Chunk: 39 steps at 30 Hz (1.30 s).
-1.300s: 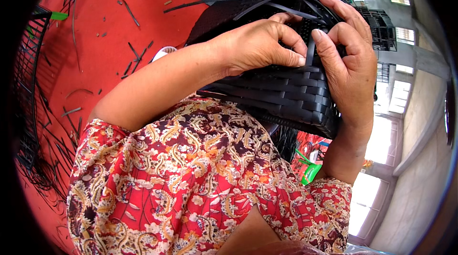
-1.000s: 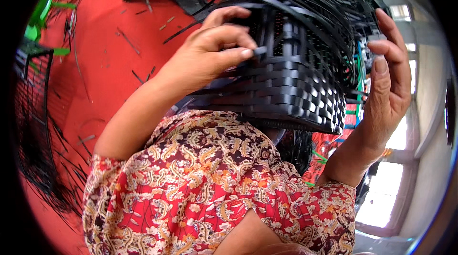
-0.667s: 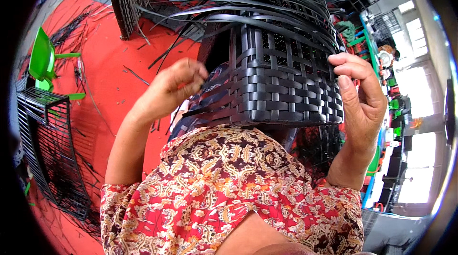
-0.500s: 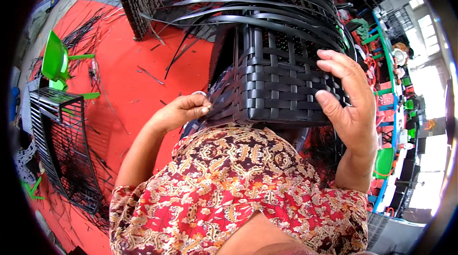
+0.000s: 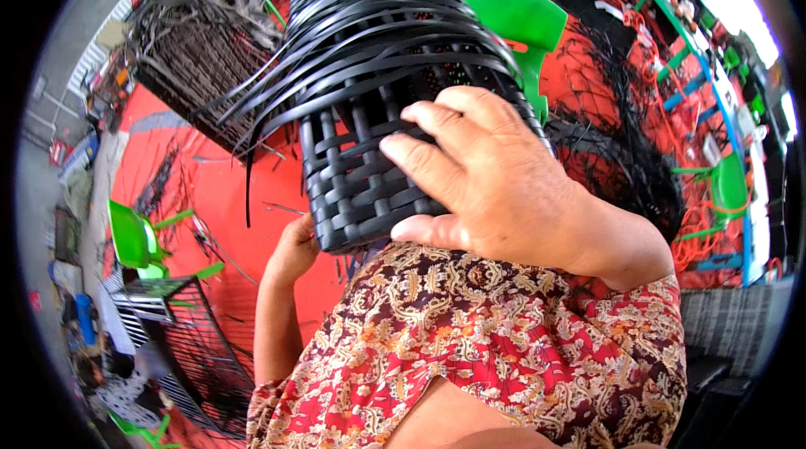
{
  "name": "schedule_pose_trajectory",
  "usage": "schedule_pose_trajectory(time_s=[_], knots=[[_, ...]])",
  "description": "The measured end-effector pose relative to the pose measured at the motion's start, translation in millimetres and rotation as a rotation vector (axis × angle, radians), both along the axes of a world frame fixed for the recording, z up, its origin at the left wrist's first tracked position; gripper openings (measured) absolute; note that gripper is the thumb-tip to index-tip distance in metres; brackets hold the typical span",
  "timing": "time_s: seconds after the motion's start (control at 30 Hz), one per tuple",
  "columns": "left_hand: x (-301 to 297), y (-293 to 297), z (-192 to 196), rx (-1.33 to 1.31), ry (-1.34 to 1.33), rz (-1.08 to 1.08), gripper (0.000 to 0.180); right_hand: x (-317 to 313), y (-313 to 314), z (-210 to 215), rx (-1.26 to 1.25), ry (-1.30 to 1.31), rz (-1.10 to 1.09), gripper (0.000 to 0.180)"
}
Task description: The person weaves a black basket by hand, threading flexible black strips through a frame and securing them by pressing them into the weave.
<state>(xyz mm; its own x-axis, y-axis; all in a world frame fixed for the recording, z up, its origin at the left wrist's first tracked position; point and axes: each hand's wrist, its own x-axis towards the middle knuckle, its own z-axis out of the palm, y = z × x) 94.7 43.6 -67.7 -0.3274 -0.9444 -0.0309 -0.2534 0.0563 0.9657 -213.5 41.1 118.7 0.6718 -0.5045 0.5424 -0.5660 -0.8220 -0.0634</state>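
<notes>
Black glossy basketwork (image 5: 369,189) meets the right hand (image 5: 487,180), grip splayed; I cannot tell the left hand's (image 5: 295,249) grip.

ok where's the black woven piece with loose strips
In the head view, the black woven piece is at upper centre, just above the patterned shirt, with the right hand over its near side and the left hand by its lower left corner.

Workshop with half-woven black wickerwork (image 5: 357,189)
</notes>
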Motion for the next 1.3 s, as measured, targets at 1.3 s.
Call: schedule_pose_trajectory(time_s=[1.3], knots=[[-83.9,-9.1,226.8,-0.869,-0.708,-0.133,0.02,-38.4,-64.8,-11.8,0.98,-1.18,0.617,0.01]])
